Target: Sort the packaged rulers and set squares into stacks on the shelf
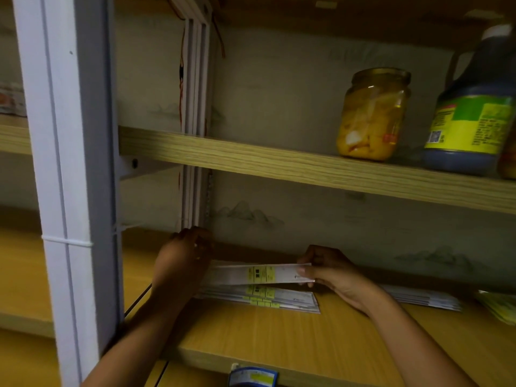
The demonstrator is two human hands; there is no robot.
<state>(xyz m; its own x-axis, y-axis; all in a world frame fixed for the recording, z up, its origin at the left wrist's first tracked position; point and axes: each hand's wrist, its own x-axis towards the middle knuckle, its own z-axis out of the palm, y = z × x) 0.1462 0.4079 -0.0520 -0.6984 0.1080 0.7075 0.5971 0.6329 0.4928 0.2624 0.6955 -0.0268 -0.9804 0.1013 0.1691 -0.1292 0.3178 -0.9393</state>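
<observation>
My right fingers [303, 270]: curled, thumb in front, pinching the right end of one packaged ruler [259, 274] held lengthwise just above the stack.
My right hand [329, 272]: steady over the right end of the stack, wrist angled in from the front edge of the shelf.
My left hand [183, 258]: at the ruler's left end, fingers bent around it; I cannot tell how firmly they hold, since the hand's back hides the tips.
The stack [259, 297]: flat packages with yellow labels, lying on the lower shelf [251, 336] directly under the held ruler, edges a little fanned.
Second pile [424, 298]: more packages to the right of the stack, well apart from it.
Risk, slipping: the sleeve looks slick, so a light pinch could let one end drop and skew the stack.
Risk, pushing: setting it down off-square could shove the fanned top pieces towards the back wall.
Risk, mis-sorting: in this dim light labels look alike; a wrong kind could land on the stack.
Above the stack: a jar [374, 113] and a dark bottle [474, 107] on the upper shelf [251, 160]; lifting my hands high could knock its edge.
</observation>
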